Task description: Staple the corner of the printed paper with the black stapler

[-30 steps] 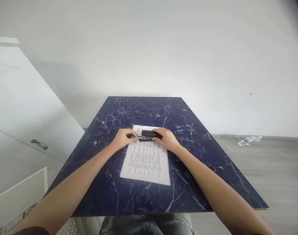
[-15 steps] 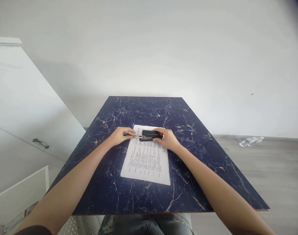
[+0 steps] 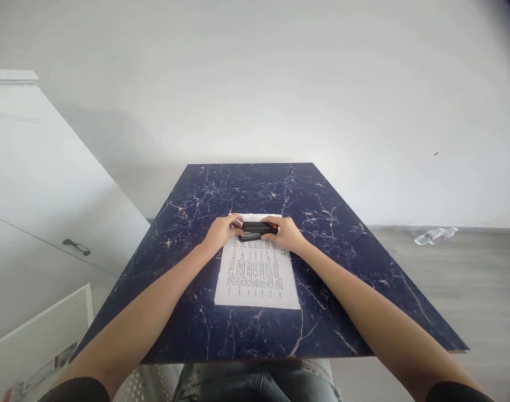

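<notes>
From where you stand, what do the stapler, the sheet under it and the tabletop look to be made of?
Stapler: likely plastic over metal; dark smooth top, greyish strip below.
Sheet: matte white paper, thin, with printed lines.
Tabletop: blue with pale veins, marble-look; stone or laminate, can't tell.

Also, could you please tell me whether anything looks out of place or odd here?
A clear plastic item lies on the floor by the wall, to the right, looking like dropped litter, though I can't tell what it is. The wall above it has a small dark mark. The stapler and printed paper show no obvious damage.
</notes>
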`<state>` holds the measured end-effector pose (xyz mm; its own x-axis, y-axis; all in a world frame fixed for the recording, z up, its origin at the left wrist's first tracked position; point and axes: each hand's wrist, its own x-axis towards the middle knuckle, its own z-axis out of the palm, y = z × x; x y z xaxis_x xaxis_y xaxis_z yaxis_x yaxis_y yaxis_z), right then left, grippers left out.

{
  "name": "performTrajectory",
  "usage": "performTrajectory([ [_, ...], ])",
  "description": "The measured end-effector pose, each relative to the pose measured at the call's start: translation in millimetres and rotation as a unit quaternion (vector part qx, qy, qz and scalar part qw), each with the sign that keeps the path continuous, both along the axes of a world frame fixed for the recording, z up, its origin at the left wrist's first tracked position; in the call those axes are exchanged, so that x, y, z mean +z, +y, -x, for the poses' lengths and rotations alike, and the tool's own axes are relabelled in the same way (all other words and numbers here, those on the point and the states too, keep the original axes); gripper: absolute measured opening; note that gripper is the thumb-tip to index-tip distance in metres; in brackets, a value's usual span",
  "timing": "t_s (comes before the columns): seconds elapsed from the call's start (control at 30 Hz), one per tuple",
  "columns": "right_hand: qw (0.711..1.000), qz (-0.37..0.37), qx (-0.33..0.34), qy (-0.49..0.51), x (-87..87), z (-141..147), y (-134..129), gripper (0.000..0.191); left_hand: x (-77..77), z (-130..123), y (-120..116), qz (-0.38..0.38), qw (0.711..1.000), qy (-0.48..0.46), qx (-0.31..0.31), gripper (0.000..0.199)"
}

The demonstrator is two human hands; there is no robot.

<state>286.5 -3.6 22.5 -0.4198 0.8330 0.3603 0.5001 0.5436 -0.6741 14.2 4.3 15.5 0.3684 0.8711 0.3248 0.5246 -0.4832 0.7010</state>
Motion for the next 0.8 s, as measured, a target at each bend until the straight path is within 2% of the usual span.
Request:
performTrajectory([
  [0.1, 1.000, -0.004, -0.005, -0.014, -0.7, 2.1, -1.4, 0.035, 0.8, 2.3, 1.4, 0.004, 1.000, 0.006, -0.008, 0.020],
  [0.17, 0.999, -0.016, 0.004, -0.031, 1.3, 3.4, -4.3, 0.042, 3.2, 6.5, 2.5, 0.025, 0.999, -0.013, -0.030, 0.026],
  [0.27, 0.999, -0.005, 0.021, -0.036, 6.1, 3.0, -8.3, 0.054, 7.1, 15.2, 4.0, 0.064, 0.994, -0.072, -0.052, 0.033],
  [0.37, 0.999, 0.022, 0.036, -0.031, 9.8, 0.1, -7.4, 0.060, 8.4, 21.1, 5.3, 0.084, 0.983, -0.159, -0.025, 0.032],
  [0.47, 0.993, 0.004, 0.057, -0.104, 13.4, -2.9, -2.2, 0.056, 7.1, 21.8, 6.6, 0.075, 0.974, -0.211, 0.018, 0.036],
  [0.57, 0.982, 0.000, 0.084, -0.172, 20.1, -8.3, 2.4, 0.041, 5.4, 20.8, 8.0, 0.071, 0.972, -0.219, 0.039, 0.038],
  [0.67, 0.978, 0.022, 0.101, -0.183, 27.7, -22.8, 2.1, 0.034, 4.5, 21.0, 8.8, 0.081, 0.972, -0.216, 0.042, 0.038],
  [0.8, 0.978, 0.049, 0.090, -0.181, 31.5, -63.2, -7.8, 0.041, 4.8, 22.9, 8.4, 0.088, 0.974, -0.206, 0.040, 0.035],
])
